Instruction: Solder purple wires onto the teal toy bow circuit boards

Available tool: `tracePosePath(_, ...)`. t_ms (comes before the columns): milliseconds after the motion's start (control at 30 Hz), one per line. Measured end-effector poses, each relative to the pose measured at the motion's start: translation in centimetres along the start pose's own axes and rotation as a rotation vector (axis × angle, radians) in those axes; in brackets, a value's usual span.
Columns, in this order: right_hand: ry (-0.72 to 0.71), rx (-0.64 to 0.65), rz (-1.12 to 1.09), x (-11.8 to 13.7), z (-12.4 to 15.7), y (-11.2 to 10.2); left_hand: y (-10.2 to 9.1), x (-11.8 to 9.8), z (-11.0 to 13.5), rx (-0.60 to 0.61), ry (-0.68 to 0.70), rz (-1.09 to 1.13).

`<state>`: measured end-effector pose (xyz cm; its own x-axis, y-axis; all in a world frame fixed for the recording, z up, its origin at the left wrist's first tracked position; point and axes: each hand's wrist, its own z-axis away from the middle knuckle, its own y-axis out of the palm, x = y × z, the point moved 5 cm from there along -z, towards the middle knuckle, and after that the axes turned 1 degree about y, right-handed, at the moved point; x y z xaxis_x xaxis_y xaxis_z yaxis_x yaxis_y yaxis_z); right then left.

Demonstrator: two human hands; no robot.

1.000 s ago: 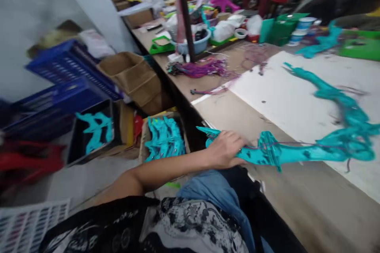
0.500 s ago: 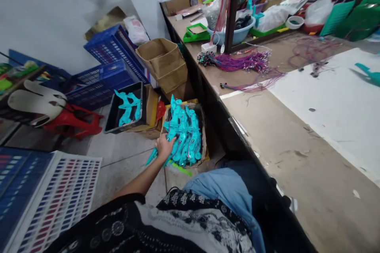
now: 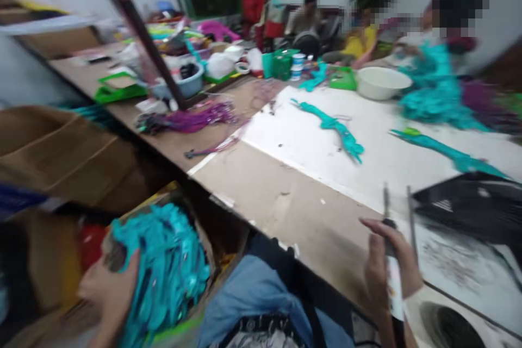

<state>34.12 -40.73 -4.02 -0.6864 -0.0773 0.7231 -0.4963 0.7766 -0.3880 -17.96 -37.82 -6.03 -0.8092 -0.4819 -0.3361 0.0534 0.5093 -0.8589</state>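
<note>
Tool clamped in right hand; left hand, grip blurred beyond telling, could spill turquoise pieces lower left if loose

1. The left hand grips a blurred bundle of turquoise pieces in a cardboard box beside the table.
2. The right hand clasps a thin tool, its two prongs pointing up, near the table edge.
3. On the white sheet lies a turquoise part. Purple cords lie to its left, and a white bowl stands farther back.
</note>
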Motion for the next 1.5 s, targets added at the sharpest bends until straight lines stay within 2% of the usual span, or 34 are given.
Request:
tracePosePath(33, -0.007, -0.014, 0.029, -0.5, 0.1, -0.5, 0.5, -2.0, -1.5, -0.074, 0.071, 0.045)
tracePosePath(67, -0.028, -0.003, 0.042, -1.1, 0.2, -0.6, 1.3, -5.1, -2.6, -0.088, 0.183, 0.134)
tracePosePath(100, -0.072, 0.02, 0.041, -1.5, 0.4, -0.4, 2.3, -9.0, -3.2, -0.058, 0.322, 0.256)
tracePosePath(133, -0.131, 0.044, 0.034, -1.9, 0.7, -0.1, 3.4, -13.8, -3.1, 0.021, 0.46, 0.394)
tracePosePath(167, -0.187, 0.061, 0.026, -2.3, 0.9, 0.2, 4.8, -19.1, -2.3, 0.159, 0.595, 0.518)
tracePosePath(233, -0.249, 0.062, 0.013, -3.1, 1.3, 0.6, 7.8, -30.2, 1.0, 0.445, 0.787, 0.672)
tracePosePath(267, -0.258, 0.057, 0.012, -3.5, 1.4, 0.7, 9.2, -35.6, 3.3, 0.534, 0.86, 0.707)
tracePosePath(333, -0.247, 0.039, 0.022, -3.9, 1.4, 0.8, 11.9, -45.0, 8.2, 0.631, 0.901, 0.693)
tracePosePath(367, -0.246, 0.026, 0.028, -4.0, 1.4, 0.8, 13.2, -48.8, 10.6, 0.644, 0.879, 0.651)
tracePosePath(433, -0.267, 0.011, 0.036, -4.1, 1.5, 0.7, 15.5, -54.3, 14.5, 0.662, 0.773, 0.535)
tracePosePath(467, -0.281, 0.007, 0.036, -4.1, 1.6, 0.7, 16.5, -56.0, 15.9, 0.665, 0.7, 0.479)
tracePosePath(533, -0.291, 0.003, 0.026, -4.2, 1.6, 0.6, 17.9, -57.9, 17.8, 0.685, 0.634, 0.39)
tracePosePath(633, -0.282, 0.013, -0.005, -4.4, 1.6, 0.5, 19.0, -58.1, 18.2, 0.723, 0.692, 0.36)
tracePosePath(700, -0.286, 0.022, -0.027, -4.4, 1.6, 0.5, 19.2, -56.7, 17.3, 0.748, 0.765, 0.385)
tracePosePath(767, -0.291, 0.023, -0.04, -4.2, 1.5, 0.4, 18.9, -54.2, 15.8, 0.795, 0.852, 0.415)
tracePosePath(833, -0.279, 0.017, -0.045, -4.0, 1.3, 0.3, 18.2, -50.6, 14.0, 0.861, 0.946, 0.448)
tracePosePath(900, -0.24, 0.013, -0.041, -3.7, 1.1, 0.1, 16.9, -46.0, 12.2, 0.943, 1.051, 0.483)
tracePosePath(1033, -0.142, 0.105, -0.013, -2.9, 0.1, 0.3, 12.7, -36.7, 9.0, 1.156, 1.337, 0.588)
tracePosePath(1100, -0.188, 0.185, 0.019, -2.4, -0.7, 1.1, 10.9, -33.0, 7.4, 1.265, 1.363, 0.58)
tracePosePath(1167, -0.292, 0.264, 0.057, -2.0, -1.4, 2.5, 9.5, -30.5, 6.0, 1.348, 1.328, 0.573)
tracePosePath(1267, -0.419, 0.428, 0.08, -1.7, -1.5, 5.1, 8.5, -29.0, 4.7, 1.378, 1.176, 0.584)
tracePosePath(1367, -0.46, 0.579, 0.055, -1.5, -0.7, 6.7, 8.6, -29.1, 4.6, 1.325, 1.056, 0.553)
tracePosePath(1433, -0.459, 0.633, 0.066, -1.3, 0.1, 6.6, 8.8, -29.9, 5.3, 1.286, 1.112, 0.521)
tracePosePath(1500, -0.451, 0.674, 0.108, -1.2, 0.8, 5.9, 8.9, -31.0, 6.1, 1.244, 1.243, 0.456)
